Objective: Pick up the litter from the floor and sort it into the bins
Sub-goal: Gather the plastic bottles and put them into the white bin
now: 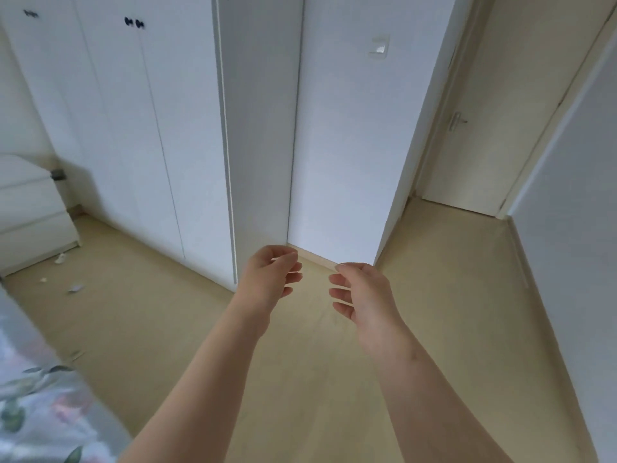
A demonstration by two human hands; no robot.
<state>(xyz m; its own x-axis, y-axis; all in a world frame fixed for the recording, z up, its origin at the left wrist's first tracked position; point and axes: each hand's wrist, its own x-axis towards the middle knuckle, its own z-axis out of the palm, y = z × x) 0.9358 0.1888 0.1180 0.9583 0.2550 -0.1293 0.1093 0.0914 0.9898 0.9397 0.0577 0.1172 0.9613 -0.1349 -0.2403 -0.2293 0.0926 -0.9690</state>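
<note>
The litter [60,259] lies at far left on the pale floor [133,329]: a white scrap [60,259] just beside the foot of the drawer unit [30,212], a smaller bit [43,280] and a grey piece [76,288] near it. We hold our left hand [270,279] and right hand [362,295] well apart from it, side by side before the wardrobe [150,128], each grip loose, fingers lightly curled and pinching nothing.
</note>
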